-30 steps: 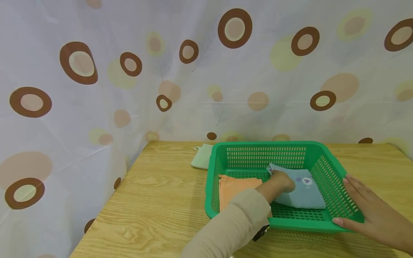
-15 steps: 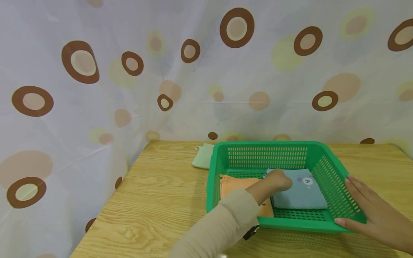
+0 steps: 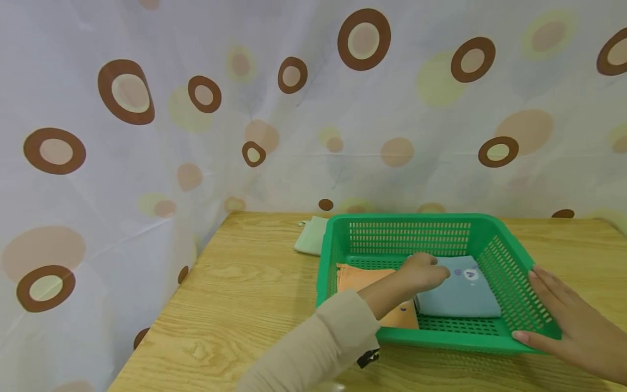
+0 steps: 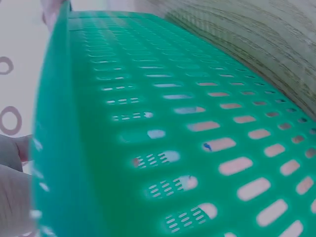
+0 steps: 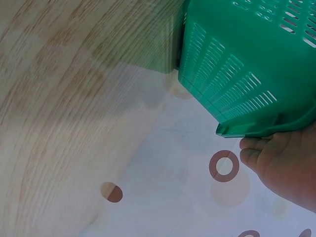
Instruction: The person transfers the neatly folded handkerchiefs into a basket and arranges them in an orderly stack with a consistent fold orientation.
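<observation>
A blue-grey folded towel (image 3: pixel 458 294) with a small white-and-purple motif lies in the right part of a green slotted plastic basket (image 3: pixel 406 218). My left hand (image 3: pixel 421 272) hovers over this towel's left side, fingers bent loosely downward and partly hidden by the back of the hand. Left of it, an orange folded towel (image 3: pixel 360 276) is partly covered by my left forearm. At the basket's right front corner rests my right hand (image 3: pixel 573 326), fingers straight along the right rim and thumb on the front rim. In the right wrist view the right hand (image 5: pixel 286 163) touches the basket's rim.
A pale green folded cloth (image 3: pixel 311 237) lies on the wooden table (image 3: pixel 230 288) behind the basket's left side, partly hidden by it. A white curtain (image 3: pixel 303 125) printed with brown rings hangs along the back and left of the table.
My left hand has drawn back up and left from the blue-grey towel, whose lifted far-left corner now lies flatter. My right hand stays on the basket's corner. The head view has shifted slightly.
</observation>
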{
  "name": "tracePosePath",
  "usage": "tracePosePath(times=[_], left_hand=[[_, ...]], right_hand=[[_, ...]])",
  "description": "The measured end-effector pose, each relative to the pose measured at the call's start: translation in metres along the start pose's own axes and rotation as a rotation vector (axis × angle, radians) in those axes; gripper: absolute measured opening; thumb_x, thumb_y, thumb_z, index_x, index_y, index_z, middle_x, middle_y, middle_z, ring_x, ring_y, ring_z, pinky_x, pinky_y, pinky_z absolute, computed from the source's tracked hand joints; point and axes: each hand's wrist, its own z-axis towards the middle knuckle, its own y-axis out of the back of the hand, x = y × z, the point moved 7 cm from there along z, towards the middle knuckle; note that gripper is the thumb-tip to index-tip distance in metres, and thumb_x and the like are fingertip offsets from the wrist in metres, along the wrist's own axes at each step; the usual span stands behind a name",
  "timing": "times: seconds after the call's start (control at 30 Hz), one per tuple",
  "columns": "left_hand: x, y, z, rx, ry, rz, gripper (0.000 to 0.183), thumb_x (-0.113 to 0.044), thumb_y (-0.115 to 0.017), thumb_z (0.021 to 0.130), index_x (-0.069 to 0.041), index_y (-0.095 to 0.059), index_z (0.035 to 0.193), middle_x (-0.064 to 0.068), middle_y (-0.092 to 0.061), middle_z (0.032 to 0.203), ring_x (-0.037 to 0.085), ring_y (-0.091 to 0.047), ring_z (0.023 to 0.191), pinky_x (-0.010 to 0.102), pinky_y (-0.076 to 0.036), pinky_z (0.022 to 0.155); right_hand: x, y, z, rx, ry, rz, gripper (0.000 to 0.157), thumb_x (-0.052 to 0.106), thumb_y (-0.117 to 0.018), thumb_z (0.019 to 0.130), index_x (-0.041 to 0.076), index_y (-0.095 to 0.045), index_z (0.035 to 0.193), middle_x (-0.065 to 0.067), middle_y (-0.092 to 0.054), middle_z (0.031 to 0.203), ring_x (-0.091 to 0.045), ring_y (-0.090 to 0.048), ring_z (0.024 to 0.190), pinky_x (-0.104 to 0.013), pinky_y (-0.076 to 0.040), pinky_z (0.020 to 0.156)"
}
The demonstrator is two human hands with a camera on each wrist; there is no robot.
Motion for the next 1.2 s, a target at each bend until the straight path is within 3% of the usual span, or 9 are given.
tracePosePath(times=[0.33, 0.67, 0.93, 1.2], left_hand=[[-0.004, 0.014, -0.013, 0.024, -0.062, -0.057, 0.039, -0.027, -0.053, 0.094, -0.014, -0.053, 0.130, 0.000, -0.053, 0.132, 0.021, -0.051, 0.121, 0.037, -0.047, 0.095], [-0.001, 0.046, -0.024, -0.014, -0.091, -0.160, 0.035, -0.027, -0.050, 0.096, -0.015, -0.055, 0.129, 0.002, -0.054, 0.132, 0.021, -0.050, 0.122, 0.039, -0.045, 0.097], [0.005, 0.071, -0.029, -0.036, -0.120, -0.256, 0.037, -0.024, -0.049, 0.097, -0.012, -0.052, 0.132, 0.007, -0.055, 0.130, 0.024, -0.057, 0.110, 0.038, -0.049, 0.092], [0.016, 0.094, -0.031, -0.086, -0.130, -0.274, 0.038, -0.024, -0.047, 0.097, -0.010, -0.051, 0.132, 0.009, -0.052, 0.135, 0.027, -0.057, 0.115, 0.036, -0.051, 0.090]], right_hand=[[0.000, 0.000, 0.000, -0.018, 0.006, 0.001, 0.103, 0.036, -0.065, 0.084, -0.007, 0.006, 0.145, -0.018, 0.019, 0.153, -0.035, 0.022, 0.139, -0.043, 0.028, 0.104], [-0.002, 0.000, 0.000, -0.021, 0.005, 0.008, 0.103, 0.036, -0.066, 0.084, -0.006, 0.006, 0.145, -0.018, 0.019, 0.153, -0.037, 0.021, 0.139, -0.047, 0.026, 0.105], [-0.002, -0.001, -0.001, -0.019, 0.007, 0.011, 0.103, 0.035, -0.065, 0.084, -0.006, 0.007, 0.145, -0.020, 0.018, 0.153, -0.034, 0.024, 0.139, -0.046, 0.027, 0.105], [-0.002, -0.001, 0.000, -0.019, 0.005, 0.017, 0.103, 0.035, -0.066, 0.084, -0.006, 0.007, 0.145, -0.020, 0.019, 0.153, -0.034, 0.024, 0.139, -0.044, 0.028, 0.104]])
